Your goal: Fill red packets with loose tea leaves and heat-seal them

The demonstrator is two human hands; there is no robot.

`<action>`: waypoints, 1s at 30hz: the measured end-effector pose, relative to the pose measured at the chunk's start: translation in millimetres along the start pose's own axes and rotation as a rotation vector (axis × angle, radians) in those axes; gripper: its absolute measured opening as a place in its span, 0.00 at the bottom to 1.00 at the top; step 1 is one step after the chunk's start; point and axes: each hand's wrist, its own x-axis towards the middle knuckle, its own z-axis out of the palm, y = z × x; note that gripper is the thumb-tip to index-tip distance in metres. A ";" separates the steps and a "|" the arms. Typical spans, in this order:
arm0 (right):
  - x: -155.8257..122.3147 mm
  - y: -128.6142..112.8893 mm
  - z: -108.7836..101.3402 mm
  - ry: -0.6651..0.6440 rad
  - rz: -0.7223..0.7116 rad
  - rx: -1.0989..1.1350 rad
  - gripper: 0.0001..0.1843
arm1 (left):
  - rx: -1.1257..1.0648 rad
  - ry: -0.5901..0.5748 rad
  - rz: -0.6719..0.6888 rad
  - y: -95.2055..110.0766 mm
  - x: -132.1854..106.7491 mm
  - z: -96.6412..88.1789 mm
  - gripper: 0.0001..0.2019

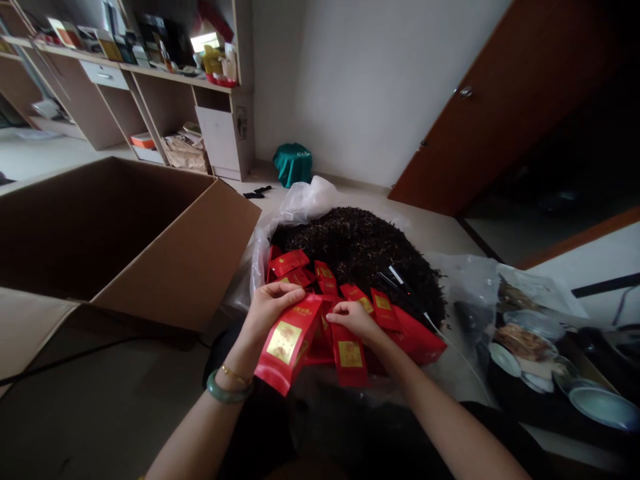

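Observation:
My left hand (pixel 270 307) is closed on the top end of a red packet (pixel 285 343) with a gold label, thumb on its front. My right hand (pixel 355 319) is closed in a pinch at the upper end of a second red packet (pixel 350 360), which reaches down below the fingers. Several more red packets (pixel 384 308) lie just beyond both hands, along the near side of a large heap of dark, dry, tea-like leaves (pixel 370 243). A clear plastic bag (pixel 305 200) surrounds the heap. On the leaves rests a small dark device (pixel 400 283) with a white cable.
A large open cardboard box (pixel 215 247) stands at the left. To the right are bowls (pixel 603 403) and plastic bags of dried matter (pixel 523 340). Behind stand a shelf unit (pixel 217 143), a green-covered bin (pixel 293 165) and a brown door (pixel 465 100).

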 end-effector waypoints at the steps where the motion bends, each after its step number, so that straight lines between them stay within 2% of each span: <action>1: -0.3 -0.8 -3.0 -0.004 -0.006 -0.007 0.13 | -0.001 0.004 -0.004 -1.9 1.1 -1.2 0.19; 5: -11.5 1.7 -21.2 0.001 0.039 0.012 0.16 | 0.007 0.013 0.000 -5.0 5.3 -3.3 0.19; 10: -35.3 5.7 -38.5 0.152 0.075 0.052 0.19 | 0.009 -0.016 0.030 -2.8 11.4 5.9 0.20; 13: -47.5 7.0 -42.4 0.150 0.132 0.123 0.20 | 0.001 -0.010 0.047 -0.3 13.5 10.4 0.20; 17: -56.4 8.8 -36.8 0.118 0.213 0.205 0.20 | -0.001 0.026 0.056 1.6 12.9 12.4 0.18; 25: -59.0 13.1 -20.0 0.037 0.194 0.184 0.16 | 0.008 0.050 0.069 9.3 -1.8 8.5 0.18; 30: -47.7 18.4 -1.2 0.045 0.139 0.184 0.15 | 0.022 0.062 0.084 9.0 -2.9 9.2 0.19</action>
